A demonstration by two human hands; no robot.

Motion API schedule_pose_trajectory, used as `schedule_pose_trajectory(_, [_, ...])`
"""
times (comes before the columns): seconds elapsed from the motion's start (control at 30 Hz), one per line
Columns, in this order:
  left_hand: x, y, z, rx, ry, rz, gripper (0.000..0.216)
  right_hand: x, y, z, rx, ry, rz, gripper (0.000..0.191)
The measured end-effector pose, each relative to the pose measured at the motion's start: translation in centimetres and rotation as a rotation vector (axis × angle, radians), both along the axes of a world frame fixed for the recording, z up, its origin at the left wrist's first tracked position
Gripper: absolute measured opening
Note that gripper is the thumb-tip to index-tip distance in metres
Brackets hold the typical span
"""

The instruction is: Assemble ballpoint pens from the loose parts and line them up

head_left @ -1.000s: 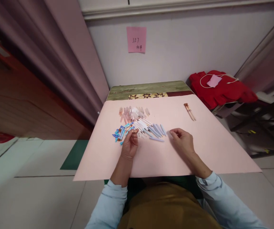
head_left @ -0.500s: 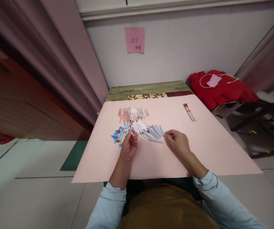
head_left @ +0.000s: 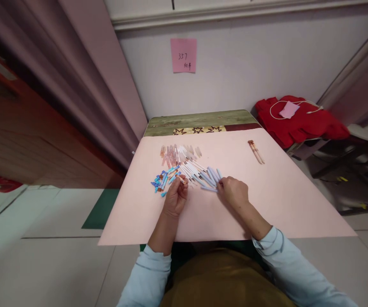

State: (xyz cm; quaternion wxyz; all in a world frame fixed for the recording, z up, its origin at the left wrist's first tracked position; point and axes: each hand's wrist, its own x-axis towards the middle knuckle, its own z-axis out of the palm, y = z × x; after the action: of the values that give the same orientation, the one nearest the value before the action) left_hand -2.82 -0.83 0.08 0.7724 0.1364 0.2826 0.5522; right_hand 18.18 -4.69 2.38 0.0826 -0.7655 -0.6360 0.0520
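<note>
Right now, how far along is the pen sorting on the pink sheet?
Looks early. Done: only one small brown-ended set lies apart at the sheet's far right. In hand: the left hand pinches a small piece, too small to tell what; the right hand touches the pale blue barrels. Left: blue caps, white refills and pinkish pieces lie loose on the pink sheet.

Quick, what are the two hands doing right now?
Left hand: closed, pinching a small pen part.
Right hand: fingers curled on a pale blue pen barrel; a real grip cannot be told.
</note>
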Motion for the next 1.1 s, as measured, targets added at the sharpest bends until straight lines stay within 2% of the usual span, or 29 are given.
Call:
schedule_pose_trajectory(0.27, [-0.1, -0.2, -0.1, 0.03, 0.014, -0.033, 0.013, 0.2, 0.3, 0.1, -0.027, 0.048, -0.066, 0.025])
schedule_pose_trajectory(0.53, [-0.2, -0.1, -0.4, 0.048, 0.008, -0.046, 0.014, 0.6, -1.1, 0.1, 0.091, 0.172, -0.156, 0.023])
schedule_pose_trajectory(0.6, [-0.1, -0.1, -0.5, 0.055, 0.014, -0.048, 0.014, 0.6, -1.5, 0.4, 0.123, 0.309, -0.164, 0.02])
schedule_pose_trajectory(0.67, [-0.1, -0.2, -0.4, 0.058, 0.034, -0.05, 0.014, 0.2, -1.7, 0.6, 0.121, 0.553, -0.147, 0.019])
schedule_pose_trajectory(0.77, [0.0, -0.4, -0.1, 0.064, 0.065, -0.06, 0.012, -1.2, -1.7, 0.6, 0.023, 0.979, -0.097, 0.024])
schedule_pose_trajectory(0.83, [0.1, -0.5, 0.1, 0.066, 0.072, -0.079, 0.011, -2.3, -1.6, 0.4, -0.047, 1.163, -0.071, 0.026])
schedule_pose_trajectory(1.1, [0.0, -0.9, 0.0, 0.092, 0.103, -0.102, 0.017, -4.4, -1.4, 0.2, -0.227, 1.402, -0.008, 0.028])
